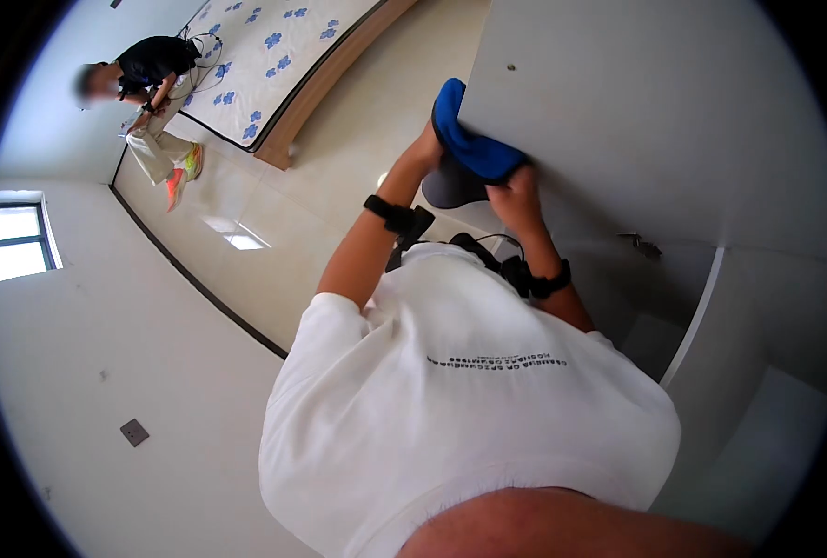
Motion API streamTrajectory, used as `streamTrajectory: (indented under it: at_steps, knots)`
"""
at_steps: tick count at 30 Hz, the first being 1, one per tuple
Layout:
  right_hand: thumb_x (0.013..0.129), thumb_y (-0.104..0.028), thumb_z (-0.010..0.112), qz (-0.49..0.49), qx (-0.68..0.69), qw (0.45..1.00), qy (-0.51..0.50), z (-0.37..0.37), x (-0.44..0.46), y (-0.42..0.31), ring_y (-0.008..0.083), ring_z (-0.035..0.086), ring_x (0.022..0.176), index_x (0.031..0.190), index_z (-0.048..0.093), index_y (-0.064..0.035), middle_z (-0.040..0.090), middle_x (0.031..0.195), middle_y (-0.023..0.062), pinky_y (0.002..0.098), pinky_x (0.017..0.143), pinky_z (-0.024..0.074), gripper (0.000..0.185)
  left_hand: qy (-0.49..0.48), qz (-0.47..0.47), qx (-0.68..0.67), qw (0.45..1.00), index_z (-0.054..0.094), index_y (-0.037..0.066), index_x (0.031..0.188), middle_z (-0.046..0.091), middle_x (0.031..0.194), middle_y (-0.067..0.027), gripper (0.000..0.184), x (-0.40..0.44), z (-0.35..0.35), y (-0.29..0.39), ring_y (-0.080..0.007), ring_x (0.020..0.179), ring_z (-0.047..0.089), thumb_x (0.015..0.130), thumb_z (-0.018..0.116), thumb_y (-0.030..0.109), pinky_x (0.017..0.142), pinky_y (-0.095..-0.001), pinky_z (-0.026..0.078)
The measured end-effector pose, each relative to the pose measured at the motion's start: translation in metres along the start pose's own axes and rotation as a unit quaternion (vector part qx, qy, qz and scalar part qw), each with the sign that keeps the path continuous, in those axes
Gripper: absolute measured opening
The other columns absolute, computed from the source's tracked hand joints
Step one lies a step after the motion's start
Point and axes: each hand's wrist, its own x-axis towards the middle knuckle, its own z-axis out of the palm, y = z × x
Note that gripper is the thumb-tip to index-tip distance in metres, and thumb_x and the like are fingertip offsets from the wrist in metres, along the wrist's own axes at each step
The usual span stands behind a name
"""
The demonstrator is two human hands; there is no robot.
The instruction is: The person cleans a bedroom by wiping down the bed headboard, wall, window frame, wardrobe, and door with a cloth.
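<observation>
A blue cloth (474,144) with a dark edge is bunched between my two hands, close against the face of a grey panel (618,112). My left hand (429,144) reaches its left end, with the fingers hidden behind the fabric. At the lower right end, my right hand (517,197) is closed on the cloth, its fingertips tucked out of sight. Beneath the cloth shows a dark grey rounded shape (455,189), whose kind I cannot make out. Black straps circle both my wrists.
To the right, the grey panel borders a recess with a pale upright edge (697,321) and a small metal fitting (640,245). A bed with a flowered mattress (269,46) stands at the upper left. Beside it sits another person (158,70). A wall (134,344) runs along the left.
</observation>
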Motion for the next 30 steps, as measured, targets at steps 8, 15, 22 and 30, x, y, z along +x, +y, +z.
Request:
streamTrajectory:
  at_steps: [8,15,22,30]
  knots:
    - [0.072,0.0,0.071,-0.125,0.07,0.972,0.187,-0.069,0.025,-0.103,0.0181,0.061,0.098,0.109,0.058,0.006,0.064,0.109,0.0132,0.0317,0.091,0.0453,0.04,-0.1,0.201,-0.012,0.974,0.034,-0.005,0.139,0.042,0.14,-0.0175,0.056,0.01,0.068,0.128,-0.0267,0.128,0.04,0.103,0.027,0.037,0.108,-0.0345,0.031]
    - [0.073,-0.008,0.071,-0.189,-0.174,0.942,0.216,-0.065,0.036,-0.073,0.0318,0.06,0.105,0.105,0.063,0.005,0.062,0.114,0.0167,0.0404,0.097,0.0425,0.036,-0.114,0.431,0.232,0.865,0.038,-0.006,0.135,0.048,0.131,-0.0149,0.053,0.029,0.068,0.15,-0.0199,0.12,0.043,0.101,0.039,0.035,0.104,-0.0337,0.034]
    - [0.076,-0.021,0.072,-0.19,-0.387,0.899,0.075,0.015,0.017,-0.012,0.0413,0.054,0.1,0.102,0.062,0.0004,0.059,0.106,0.0203,0.0463,0.087,0.0414,0.036,-0.107,0.024,0.308,0.945,0.057,-0.002,0.114,0.06,0.112,-0.0109,0.035,0.025,0.045,0.108,-0.0176,0.108,0.052,0.082,0.063,0.012,0.094,-0.0313,0.042]
    - [0.075,-0.011,0.066,-0.14,-0.258,0.956,-0.018,0.036,0.009,0.007,0.0452,0.048,0.108,0.117,0.052,0.0036,0.051,0.117,0.0262,0.0504,0.094,0.0401,0.047,-0.089,0.183,0.275,0.94,0.062,0.001,0.105,0.066,0.092,-0.0044,0.029,0.031,0.043,0.077,-0.0139,0.086,0.06,0.076,0.063,0.006,0.079,-0.0302,0.05]
